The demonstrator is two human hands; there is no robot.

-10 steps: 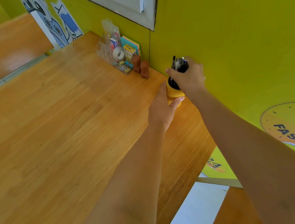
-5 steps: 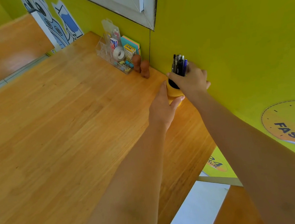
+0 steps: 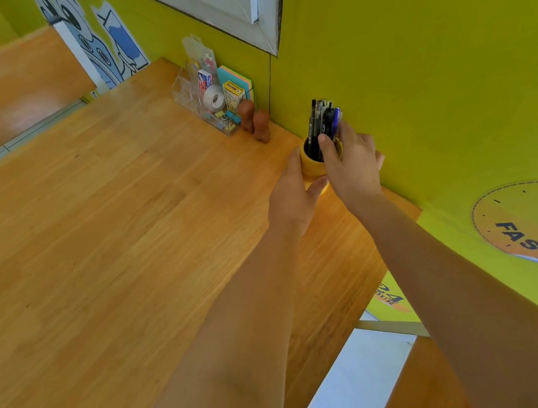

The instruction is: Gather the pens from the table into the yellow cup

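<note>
Cup: the yellow cup (image 3: 311,166) stood on the desk (image 3: 101,248) right of the frame's centre, close against the green wall (image 3: 429,53).
Pens: a bunch of pens (image 3: 323,120), black ones and a blue one, stuck up out of the cup, tips pointing toward the top of the frame.
Left hand: the left hand (image 3: 289,197) was curled around the cup's near side, thumb pressed across the lower front, fingers up along the left wall. A firm wrap, palm touching the cup.
Right hand: the right hand (image 3: 351,161) came in from the right, fingers closed loosely about the pens just above the rim, thumb at the front of the bunch. Whether it truly pinched them or only rested on them I could not tell.
Desk: light wood, running from lower left to the wall; no loose pens showed on the visible part of it.
Organizer: a clear plastic organizer (image 3: 208,101) sat in the upper middle of the frame against the wall, holding a roll of tape (image 3: 213,99), small boxes and coloured sticky notes.
Figures: two small brown figures (image 3: 254,124) stood between the organizer and the cup.
Wall: a clock sticker (image 3: 537,228) reading FAST showed at the right edge.
</note>
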